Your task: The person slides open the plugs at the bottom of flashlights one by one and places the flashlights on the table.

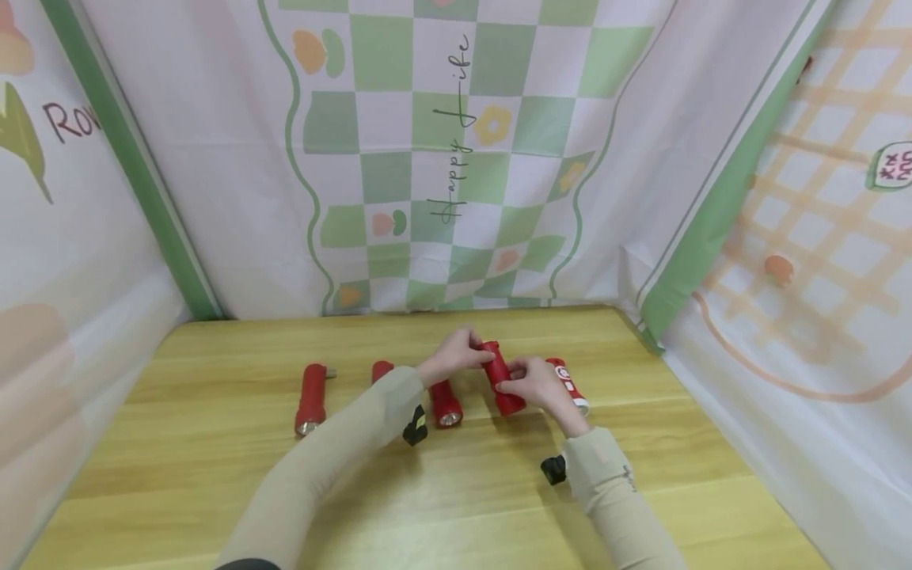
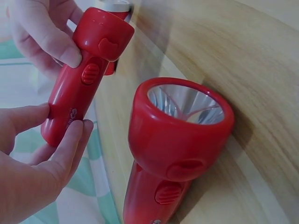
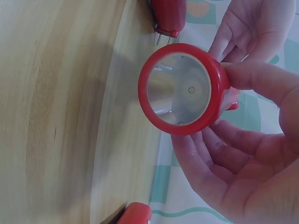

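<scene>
Both hands hold a red flashlight (image 1: pixel 504 381) above the table. My left hand (image 1: pixel 456 356) pinches its tail end between thumb and fingers. Around the head end and upper body, my right hand (image 1: pixel 536 382) grips with thumb and fingertips. In the left wrist view a ribbed switch (image 2: pixel 90 73) and pale lettering show on the flashlight's body. Its round clear lens (image 3: pixel 180 88) faces the camera in the right wrist view. Right beside my left hand, a second red flashlight (image 1: pixel 446 404) lies with its lens toward me.
Another red flashlight (image 1: pixel 311 400) lies at the left with metal prongs sticking out; one more (image 1: pixel 381 370) is mostly hidden by the left sleeve. Behind the right hand lies a red-and-white cylinder (image 1: pixel 568 385). Patterned curtains (image 1: pixel 463 158) border the wooden table (image 1: pixel 178 475).
</scene>
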Demonstrator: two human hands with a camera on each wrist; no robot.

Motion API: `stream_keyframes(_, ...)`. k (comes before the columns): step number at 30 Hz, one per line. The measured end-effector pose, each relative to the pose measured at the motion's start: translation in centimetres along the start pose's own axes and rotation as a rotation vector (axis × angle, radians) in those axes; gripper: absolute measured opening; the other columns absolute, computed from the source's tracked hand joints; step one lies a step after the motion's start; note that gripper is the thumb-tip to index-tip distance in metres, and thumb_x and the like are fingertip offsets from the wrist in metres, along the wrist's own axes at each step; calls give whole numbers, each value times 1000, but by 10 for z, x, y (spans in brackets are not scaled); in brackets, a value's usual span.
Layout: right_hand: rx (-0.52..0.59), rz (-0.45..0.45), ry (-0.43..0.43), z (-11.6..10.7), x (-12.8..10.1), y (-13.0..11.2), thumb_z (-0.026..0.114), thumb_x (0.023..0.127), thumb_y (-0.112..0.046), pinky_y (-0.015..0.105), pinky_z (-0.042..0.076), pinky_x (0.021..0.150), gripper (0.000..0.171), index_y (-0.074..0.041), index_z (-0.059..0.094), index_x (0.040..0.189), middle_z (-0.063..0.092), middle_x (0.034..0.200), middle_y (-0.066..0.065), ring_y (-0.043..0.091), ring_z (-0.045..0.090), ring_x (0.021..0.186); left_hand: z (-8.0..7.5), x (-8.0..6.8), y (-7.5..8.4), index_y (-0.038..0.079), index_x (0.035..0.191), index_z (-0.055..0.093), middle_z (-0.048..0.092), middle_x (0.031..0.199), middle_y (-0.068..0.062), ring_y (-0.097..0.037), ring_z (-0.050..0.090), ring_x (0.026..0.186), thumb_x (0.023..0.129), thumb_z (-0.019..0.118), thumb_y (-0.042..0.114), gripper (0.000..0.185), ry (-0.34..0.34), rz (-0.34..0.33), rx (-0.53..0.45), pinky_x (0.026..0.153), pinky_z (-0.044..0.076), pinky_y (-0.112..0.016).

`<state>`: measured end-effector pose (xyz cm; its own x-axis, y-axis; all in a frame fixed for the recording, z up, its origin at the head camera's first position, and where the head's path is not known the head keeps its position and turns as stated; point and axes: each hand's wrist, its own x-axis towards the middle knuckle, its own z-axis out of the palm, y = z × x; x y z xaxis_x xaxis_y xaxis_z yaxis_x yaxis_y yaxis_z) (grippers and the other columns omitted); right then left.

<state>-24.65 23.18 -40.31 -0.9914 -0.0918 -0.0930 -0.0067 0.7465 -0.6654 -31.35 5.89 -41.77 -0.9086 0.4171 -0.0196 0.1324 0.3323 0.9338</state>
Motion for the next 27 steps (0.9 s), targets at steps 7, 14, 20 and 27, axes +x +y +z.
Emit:
stream_keyframes(7,-2,0,12,1,-1,0,73,84,-16,38,60,81,42,8,63,118,71,108,24,30,70,97,0,-5,1,-4,101,55,62,97,-17,-22,64,84,87,72,9,26,20,6,14,78,60,-32)
stream_keyframes(14,1,1,15,0,0,3,74,84,-17,36,60,79,44,8,63,118,71,106,23,27,70,93,-1,-8,2,-3,103,56,63,105,-20,-29,66,93,87,73,11,27,37,14,21,79,59,-30)
stream_keyframes(20,-2,-18,19,-3,3,2,75,83,-17,38,60,81,45,8,63,118,72,107,23,30,70,97,-3,-9,4,0,103,58,65,115,-21,-34,62,113,89,73,17,27,63,28,81,85,56,-35)
stream_keyframes(27,-12,-32,17,-3,2,2,76,83,-18,37,60,78,44,7,65,117,72,106,22,27,71,93,-2,-10,3,-3,104,58,63,114,-21,-35,64,112,91,71,13,24,68,13,23,83,59,-31)
